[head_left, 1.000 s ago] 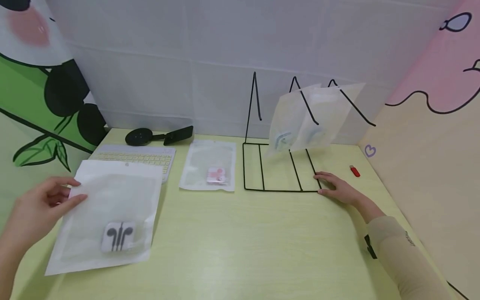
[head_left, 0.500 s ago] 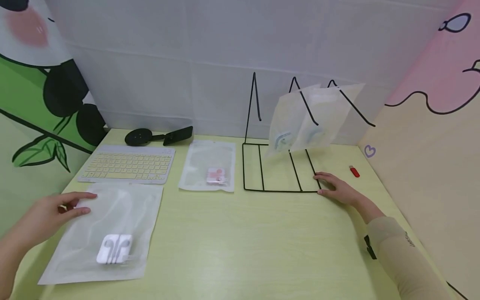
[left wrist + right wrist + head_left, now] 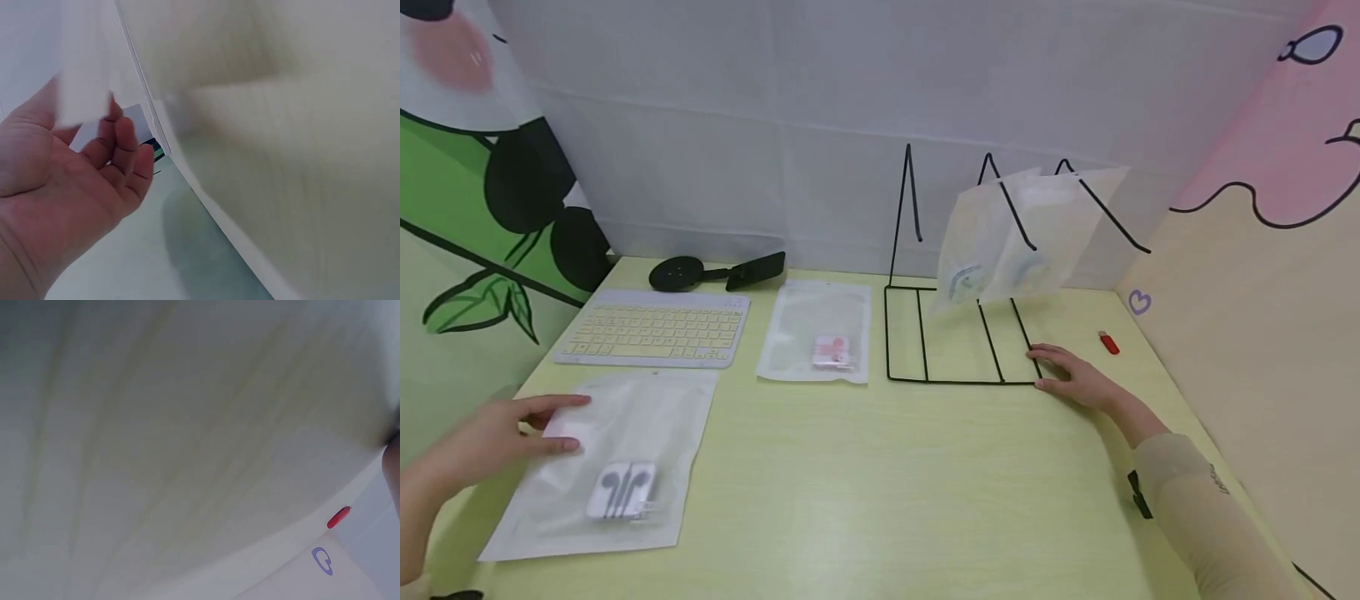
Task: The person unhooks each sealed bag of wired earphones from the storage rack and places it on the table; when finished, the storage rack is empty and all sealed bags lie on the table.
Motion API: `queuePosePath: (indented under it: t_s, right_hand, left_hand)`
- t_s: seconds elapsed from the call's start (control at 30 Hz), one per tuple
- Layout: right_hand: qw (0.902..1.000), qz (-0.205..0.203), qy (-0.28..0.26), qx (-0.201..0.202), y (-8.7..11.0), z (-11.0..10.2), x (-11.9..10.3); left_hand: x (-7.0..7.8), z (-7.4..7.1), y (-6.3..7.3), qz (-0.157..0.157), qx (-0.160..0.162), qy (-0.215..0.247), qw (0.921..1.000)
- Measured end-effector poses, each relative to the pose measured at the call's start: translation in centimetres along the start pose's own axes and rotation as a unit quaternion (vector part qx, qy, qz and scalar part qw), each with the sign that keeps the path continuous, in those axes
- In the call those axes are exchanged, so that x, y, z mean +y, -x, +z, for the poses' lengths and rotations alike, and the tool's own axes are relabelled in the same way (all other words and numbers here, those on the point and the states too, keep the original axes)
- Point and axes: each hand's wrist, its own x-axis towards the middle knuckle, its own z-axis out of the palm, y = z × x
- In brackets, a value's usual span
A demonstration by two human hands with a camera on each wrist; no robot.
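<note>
My left hand (image 3: 497,437) pinches the left edge of a large whitish zip bag (image 3: 632,417) near the table's left front. Through the bag a white earphone case (image 3: 621,490) shows. In the left wrist view the hand (image 3: 78,172) has its other fingers loosely curled beside a blurred strip of the bag (image 3: 84,69). At the right, my right hand (image 3: 1078,379) holds the front right corner of a black wire display rack (image 3: 962,382), fingers over the side bar. Two bags (image 3: 977,225) hang from the rack's middle and right hooks. Its left hook is bare.
A smaller bag (image 3: 812,321) with a pinkish item lies left of the rack. Behind the large bag is a white keyboard (image 3: 651,329). A black folding stand (image 3: 677,273) lies at the back. A red USB stick (image 3: 1108,342) sits to the right.
My left hand has drawn the earphone bag toward me and lower, uncovering the keyboard, then slightly left. My right hand and the rack have stayed put.
</note>
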Motion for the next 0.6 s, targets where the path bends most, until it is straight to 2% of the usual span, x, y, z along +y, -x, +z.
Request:
queuePosePath:
  t_s: [0.07, 0.2, 0.5, 0.6]
  right_hand:
    - [1.0, 0.001, 0.003, 0.0, -0.2, 0.1, 1.1]
    - [0.9999, 0.002, 0.011, 0.0, -0.6, 0.1, 2.8]
    - [1.0, -0.006, -0.002, 0.0, -0.8, 0.3, 3.6]
    - [1.0, -0.007, -0.002, -0.001, -0.8, 0.3, 3.6]
  left_hand:
    - [-0.2, 0.2, -0.1, -0.006, -0.021, -0.006, 0.9997]
    - [-0.7, 0.5, -0.2, 0.006, -0.031, -0.004, 0.9995]
    - [-1.5, 1.2, -0.2, 0.045, -0.039, 0.011, 0.9982]
    - [-1.9, 1.3, -0.3, 0.06, -0.031, 0.008, 0.9977]
